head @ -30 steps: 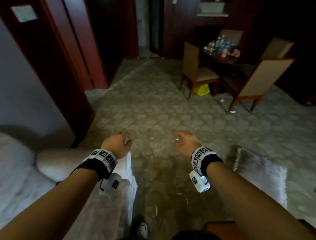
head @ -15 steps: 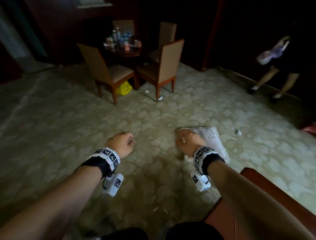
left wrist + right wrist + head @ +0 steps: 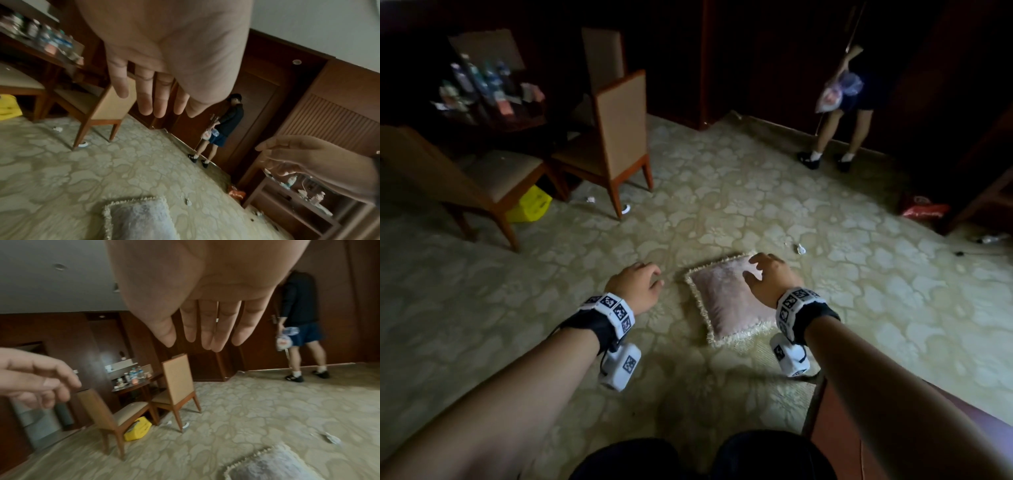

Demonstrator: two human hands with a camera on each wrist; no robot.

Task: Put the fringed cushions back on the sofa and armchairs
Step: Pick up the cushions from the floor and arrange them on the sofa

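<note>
A pale pink fringed cushion (image 3: 726, 301) lies flat on the patterned carpet in front of me; it also shows as the cushion (image 3: 139, 219) in the left wrist view and the cushion (image 3: 273, 465) in the right wrist view. My right hand (image 3: 767, 277) hovers above its far right corner, fingers spread and relaxed, well off the fabric in the wrist views. My left hand (image 3: 637, 286) hangs in the air just left of the cushion, fingers loosely curled and holding nothing. No sofa or armchair seat is in view.
Wooden dining chairs (image 3: 616, 137) and a cluttered round table (image 3: 489, 99) stand at the back left, a yellow bag (image 3: 529, 205) under one chair. A person (image 3: 842, 102) stands by the dark far wall. A reddish wooden edge (image 3: 835, 431) is at my right knee. Scraps of litter (image 3: 800, 249) dot the carpet.
The view has swung right, away from the sofa arm, and the cushion is now centred. Both hands have moved forward and down; the right hand has opened over the cushion.
</note>
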